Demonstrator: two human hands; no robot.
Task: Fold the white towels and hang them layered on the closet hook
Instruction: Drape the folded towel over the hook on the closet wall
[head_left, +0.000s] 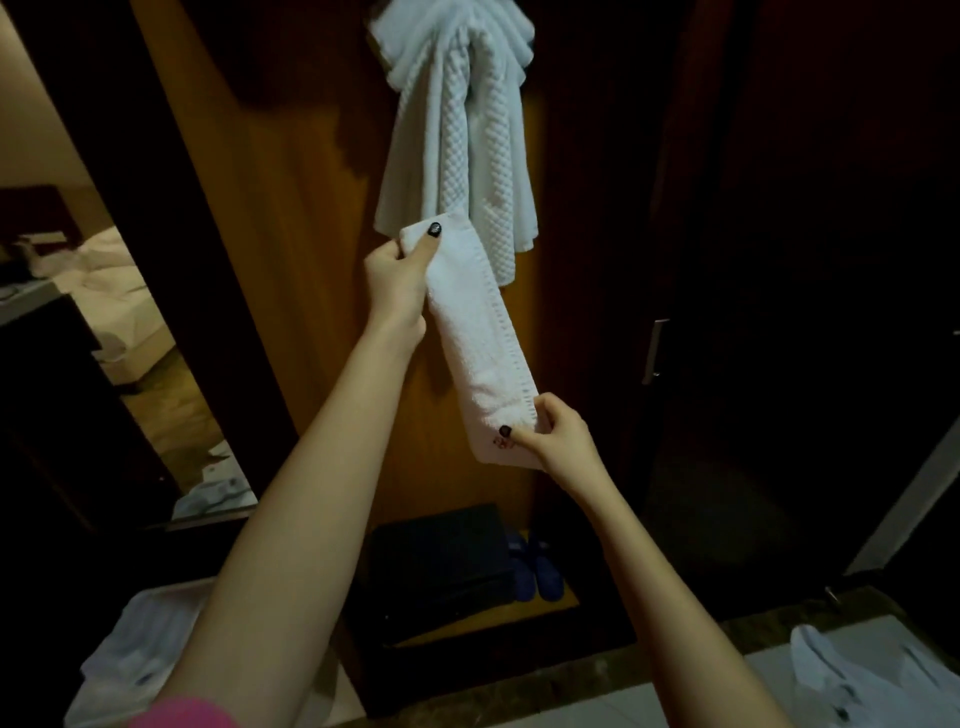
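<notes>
The left hand is pinching the upper end of a narrow folded white terry towel strip, its grip clamped on the cloth with the thumb lying on top. The right hand is pinching the lower end, its grip likewise clamped, with the thumb pressing beside a small reddish embroidered mark. Between them the strip is hanging taut in the air, running from eleven o'clock down to five o'clock. Its upper end is overlapping the bottom hem of the white waffle-weave towels, which are hanging bunched at twelve o'clock against the orange-brown wooden closet panel. The hook itself is hiding under that bunch.

By the look of it, one layer is up and this strip is going on next. The step is calling for both ends pinched firmly so the fold is not opening, the strip's middle lifted over the top of the bunch, and the two ends let down evenly.

At six o'clock a black box and dark blue slippers are sitting on the closet floor.
</notes>
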